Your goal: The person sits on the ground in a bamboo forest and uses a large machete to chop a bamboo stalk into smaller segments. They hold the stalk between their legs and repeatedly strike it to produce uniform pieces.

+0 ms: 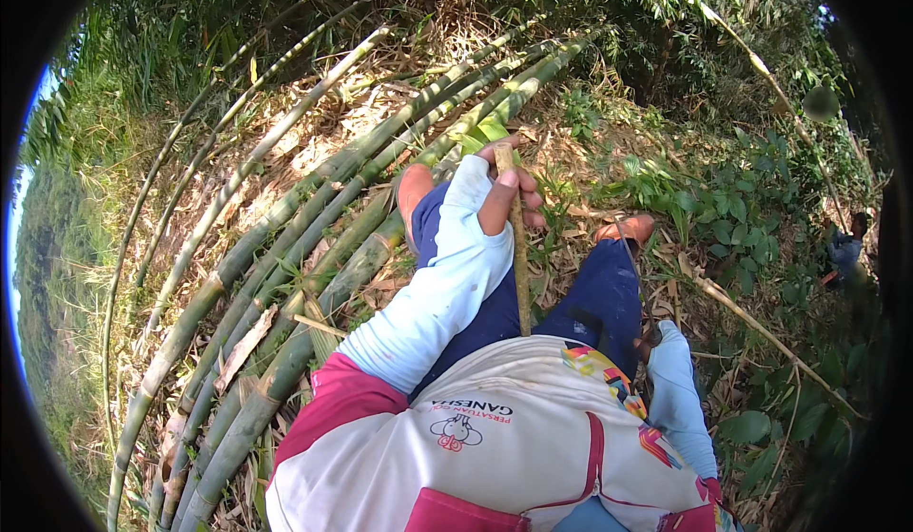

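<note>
My left hand (507, 190) is closed around the upper part of a thin yellowish-brown stick (520, 266). The stick stands nearly upright in front of my body, its lower end by the hem of my shirt. Low at my right side, my right hand (645, 348) is mostly hidden by its light blue sleeve, and its fingers look curled. From it a thin dark line, like the edge of a long blade (629, 251), reaches forward past my right leg. Long green bamboo poles (257, 228) lie side by side on my left.
Dry leaves and low green plants (742, 228) cover the ground at right. A thin pale stem (761, 337) lies slanted there. My feet (632, 230) stand apart, the left one close to the poles. Dense bamboo foliage (247, 9) fills the far side.
</note>
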Tool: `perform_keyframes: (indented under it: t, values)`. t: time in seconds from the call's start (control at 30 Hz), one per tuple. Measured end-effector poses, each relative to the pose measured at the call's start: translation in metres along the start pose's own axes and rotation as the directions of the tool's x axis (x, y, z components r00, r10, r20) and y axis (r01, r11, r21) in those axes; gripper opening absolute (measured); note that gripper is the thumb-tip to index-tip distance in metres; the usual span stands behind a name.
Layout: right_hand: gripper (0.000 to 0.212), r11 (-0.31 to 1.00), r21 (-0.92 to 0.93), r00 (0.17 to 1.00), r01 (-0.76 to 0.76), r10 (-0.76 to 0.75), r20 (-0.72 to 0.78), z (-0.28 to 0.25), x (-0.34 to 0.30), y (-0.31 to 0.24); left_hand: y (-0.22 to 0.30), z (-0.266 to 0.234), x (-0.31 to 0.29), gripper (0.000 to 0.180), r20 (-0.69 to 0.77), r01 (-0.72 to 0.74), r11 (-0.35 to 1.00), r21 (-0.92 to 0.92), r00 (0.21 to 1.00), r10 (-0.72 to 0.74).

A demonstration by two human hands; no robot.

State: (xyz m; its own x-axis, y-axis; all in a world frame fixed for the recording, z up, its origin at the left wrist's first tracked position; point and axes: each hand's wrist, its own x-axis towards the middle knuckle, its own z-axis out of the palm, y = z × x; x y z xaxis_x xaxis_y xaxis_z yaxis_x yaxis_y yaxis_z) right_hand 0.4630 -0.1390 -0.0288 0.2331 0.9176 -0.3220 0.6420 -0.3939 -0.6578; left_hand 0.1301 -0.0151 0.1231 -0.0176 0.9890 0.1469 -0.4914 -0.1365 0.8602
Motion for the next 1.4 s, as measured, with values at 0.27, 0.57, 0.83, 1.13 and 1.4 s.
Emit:
perform_keyframes:
  t: [0.27, 0.57, 0.83, 1.13, 1.4]
  values:
    - [0.024, 0.999, -0.035, 0.999, 0.038, -0.038, 0.007, 0.013, 0.007, 0.004, 0.016, -0.037, 0.012, 0.048, -0.142, -0.060, 0.997, 0.052, 0.988, 0.067]
    - [0.023, 1.000, 0.024, 0.996, 0.019, -0.021, 0.084, 0.022, 0.009, -0.003, 0.042, -0.150, 0.043, 0.049, -0.471, -0.190, 0.974, 0.124, 0.853, 0.226]
    - [0.019, 0.988, 0.094, 0.983, 0.126, -0.137, 0.121, 0.021, 0.009, -0.008, 0.100, -0.230, -0.020, 0.030, -0.538, -0.128, 0.941, 0.313, 0.792, 0.287]
    - [0.018, 0.943, 0.332, 0.972, -0.013, -0.066, 0.224, 0.035, 0.030, -0.028, 0.025, -0.203, -0.167, 0.029, -0.760, 0.119, 0.990, -0.075, 0.636, -0.134]
    - [0.018, 0.976, 0.145, 0.967, 0.161, -0.185, 0.172, 0.033, 0.082, -0.035, 0.059, -0.341, -0.185, 0.032, -0.763, 0.638, 0.425, 0.643, 0.586, 0.274]
